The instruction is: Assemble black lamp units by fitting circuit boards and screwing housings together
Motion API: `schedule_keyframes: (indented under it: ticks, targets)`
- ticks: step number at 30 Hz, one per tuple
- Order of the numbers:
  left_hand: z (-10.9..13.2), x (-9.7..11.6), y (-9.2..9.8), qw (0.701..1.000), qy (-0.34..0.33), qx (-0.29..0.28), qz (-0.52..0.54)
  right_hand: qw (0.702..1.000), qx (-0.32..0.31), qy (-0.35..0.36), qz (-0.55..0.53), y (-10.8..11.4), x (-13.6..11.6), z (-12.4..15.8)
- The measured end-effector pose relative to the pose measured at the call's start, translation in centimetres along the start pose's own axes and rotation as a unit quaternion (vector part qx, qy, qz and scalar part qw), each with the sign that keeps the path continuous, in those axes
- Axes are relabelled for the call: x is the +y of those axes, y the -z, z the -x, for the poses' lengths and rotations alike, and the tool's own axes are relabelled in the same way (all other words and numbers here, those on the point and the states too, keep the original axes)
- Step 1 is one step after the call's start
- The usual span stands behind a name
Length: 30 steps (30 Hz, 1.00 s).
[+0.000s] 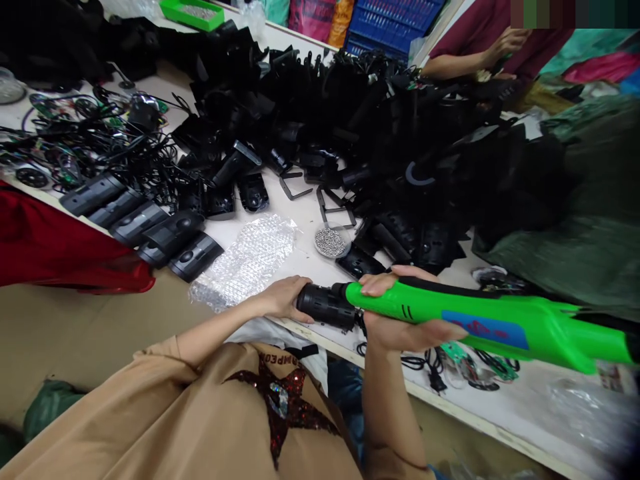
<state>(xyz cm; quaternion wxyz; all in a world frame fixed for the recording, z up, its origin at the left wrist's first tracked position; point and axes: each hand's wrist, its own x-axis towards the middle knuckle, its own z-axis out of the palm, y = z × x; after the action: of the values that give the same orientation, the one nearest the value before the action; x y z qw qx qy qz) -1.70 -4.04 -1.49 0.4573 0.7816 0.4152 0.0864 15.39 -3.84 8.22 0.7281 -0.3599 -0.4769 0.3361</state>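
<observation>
My right hand (407, 307) is wrapped round the body of a bright green electric screwdriver (500, 327) with a blue label, held level over the table's near edge. Its black chuck end (325, 305) points left. My left hand (285, 298) is closed around that black front end. A sheet of bubble wrap (245, 260) lies just beyond my left hand. A small round dish of silver screws (330, 242) sits on the white table (500, 420) a little behind the tool.
A big heap of black plastic housings (380, 127) fills the table's middle. A row of assembled black units (145, 227) lies at the left by red cloth (55, 247). Tangled wires (85, 140) spread far left. Another person's arm (465, 60) works at the far side. Green sacking (590, 220) covers the right.
</observation>
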Motion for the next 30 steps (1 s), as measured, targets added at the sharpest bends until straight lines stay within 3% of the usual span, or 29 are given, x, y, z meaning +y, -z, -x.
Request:
schedule_keyframes:
  ticks: [10,17,22,30]
  targets:
    - [-0.1,0.0,-0.1,1.0,-0.009,0.001,0.004,0.998,-0.031,-0.041,0.025,0.0,1.7,0.7]
    - [-0.3,-0.6,-1.4,0.999,-0.03,0.023,0.038,0.986,-0.145,-0.072,0.024,-0.4,2.0,1.5]
    - [-0.7,-0.8,-1.6,0.997,-0.049,0.041,0.036,0.97,-0.202,-0.135,0.035,-0.5,1.9,0.8]
    - [-0.7,-0.4,-1.2,0.998,-0.042,0.033,0.027,0.978,-0.135,-0.157,0.021,-2.0,2.5,-1.0]
